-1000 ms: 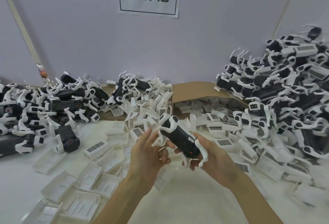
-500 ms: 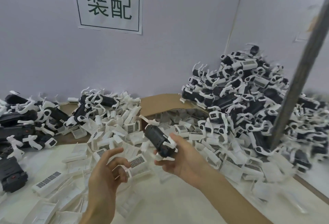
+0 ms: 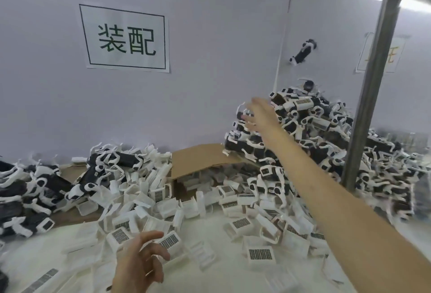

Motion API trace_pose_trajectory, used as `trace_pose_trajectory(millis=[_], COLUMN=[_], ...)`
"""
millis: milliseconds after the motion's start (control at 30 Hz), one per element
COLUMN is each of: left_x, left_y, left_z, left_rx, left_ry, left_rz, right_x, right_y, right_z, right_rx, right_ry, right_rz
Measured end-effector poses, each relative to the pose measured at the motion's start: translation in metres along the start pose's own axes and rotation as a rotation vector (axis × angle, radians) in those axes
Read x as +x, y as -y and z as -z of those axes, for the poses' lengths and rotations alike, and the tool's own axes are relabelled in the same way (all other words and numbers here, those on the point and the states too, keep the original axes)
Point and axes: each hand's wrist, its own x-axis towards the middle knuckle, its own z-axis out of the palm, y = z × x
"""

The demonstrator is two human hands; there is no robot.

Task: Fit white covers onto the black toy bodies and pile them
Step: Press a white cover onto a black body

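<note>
A black toy body with white legs (image 3: 303, 52) is in mid-air in front of the wall, above the tall pile of finished toys (image 3: 326, 134) at the right. My right hand (image 3: 258, 115) is stretched out toward that pile, fingers spread and holding nothing. My left hand (image 3: 142, 257) hovers low over the table with fingers loosely curled, empty. Loose white covers (image 3: 168, 241) with grid labels lie scattered around it. More black bodies with white legs (image 3: 46, 185) are heaped at the left.
A grey metal post (image 3: 373, 78) stands upright at the right, in front of the pile. An open cardboard box (image 3: 200, 159) holding white covers sits at the back centre. A paper sign (image 3: 126, 37) hangs on the wall.
My right hand swung up and right and let go of the toy, which now flies toward the right pile. My left hand dropped away, empty. My view turned to the right.
</note>
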Motion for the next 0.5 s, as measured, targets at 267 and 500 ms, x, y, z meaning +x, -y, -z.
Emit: trace_pose_trajectory(millis=[267, 500], left_x=[0.002, -0.001], left_y=[0.003, 0.01], left_z=[-0.004, 0.004], left_rx=[0.038, 0.101], left_ry=[-0.036, -0.099], left_rz=[-0.041, -0.18], right_x=[-0.162, -0.178], right_y=[-0.176, -0.212], right_z=[-0.038, -0.035], right_rx=[-0.636, -1.038], right_ry=[0.336, 0.481], right_rz=[0.125, 0.181])
